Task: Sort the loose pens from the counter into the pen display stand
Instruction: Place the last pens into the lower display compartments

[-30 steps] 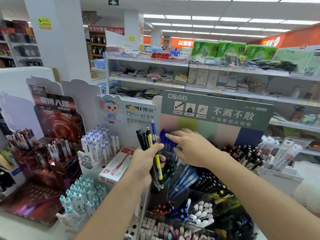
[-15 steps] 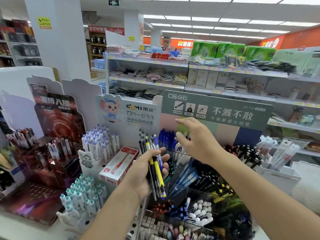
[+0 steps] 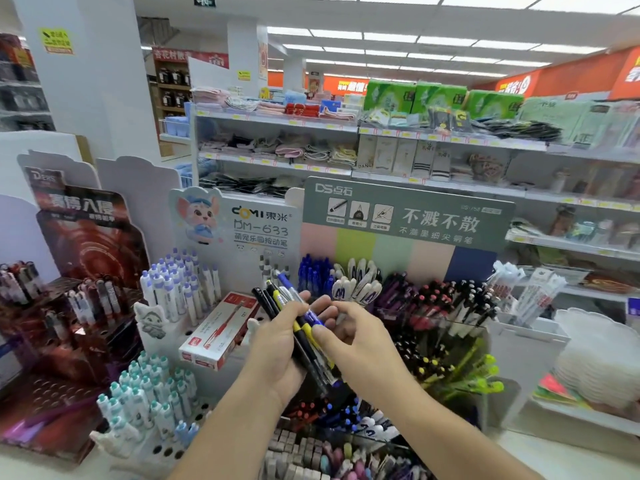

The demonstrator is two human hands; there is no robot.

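Note:
My left hand [image 3: 277, 344] grips a bundle of loose pens [image 3: 277, 296], black, yellow and blue, with their tops fanned up to the left. My right hand [image 3: 349, 337] has come onto the bundle and pinches one of the pens near its blue and yellow grip. Behind the hands stands the pen display stand [image 3: 405, 216] with a green header. Its clear compartments hold blue pens [image 3: 313, 275], white-capped pens [image 3: 356, 282] and dark pens [image 3: 446, 299].
A white stand [image 3: 263, 230] at the left carries purple-capped pens [image 3: 180, 282], teal-capped pens [image 3: 145, 393] and a red-and-white pen box [image 3: 221, 330]. A dark red display [image 3: 86, 244] stands at far left. White bins [image 3: 526, 337] sit at right, store shelves [image 3: 277, 123] behind.
My right hand has drawn back from the display stand's rear compartments and come down onto the bundle in my left hand. The left hand has lowered a little.

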